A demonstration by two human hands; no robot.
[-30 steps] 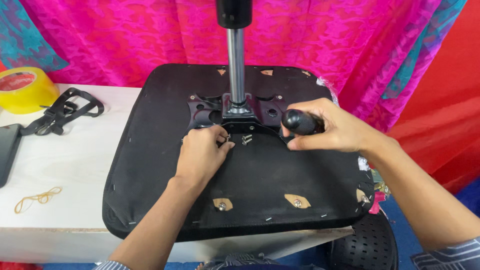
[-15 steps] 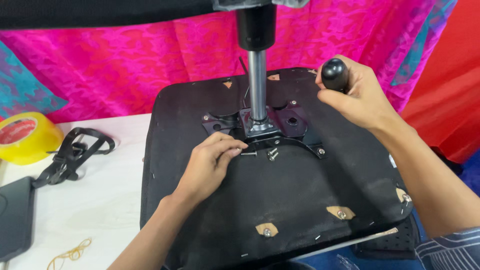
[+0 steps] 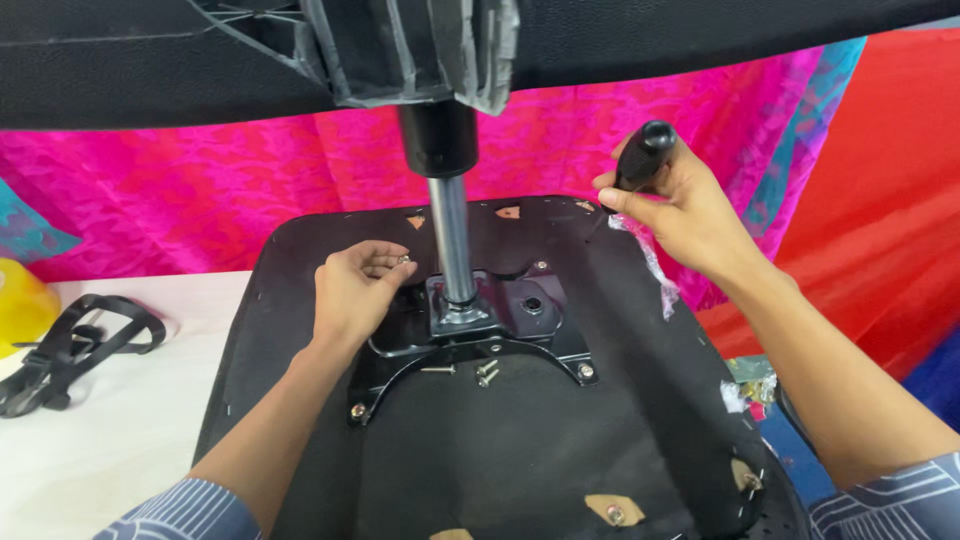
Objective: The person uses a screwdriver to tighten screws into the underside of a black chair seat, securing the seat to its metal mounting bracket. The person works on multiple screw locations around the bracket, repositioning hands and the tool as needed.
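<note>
An upturned black chair seat [image 3: 640, 440] lies on the white table, its black metal mounting plate [image 3: 520, 315] and upright gas-lift column [image 3: 450, 230] in the middle. My left hand [image 3: 352, 290] pinches a small silver bolt at the plate's left corner. My right hand [image 3: 675, 205] is raised over the seat's far right edge and grips a black-handled screwdriver [image 3: 640, 155], its shaft pointing down. A few loose screws [image 3: 478, 372] lie on the seat just in front of the plate.
A black chair base [image 3: 300, 50] looms across the top. Black plastic straps [image 3: 75, 350] and a yellow tape roll [image 3: 20, 305] lie on the white table [image 3: 120, 440] at left. Pink cloth [image 3: 200, 200] and red cloth [image 3: 880, 200] hang behind.
My right hand has lifted the screwdriver from the plate up to the seat's far right edge. My left hand slid from the plate's front to its left corner. The view tilted upward.
</note>
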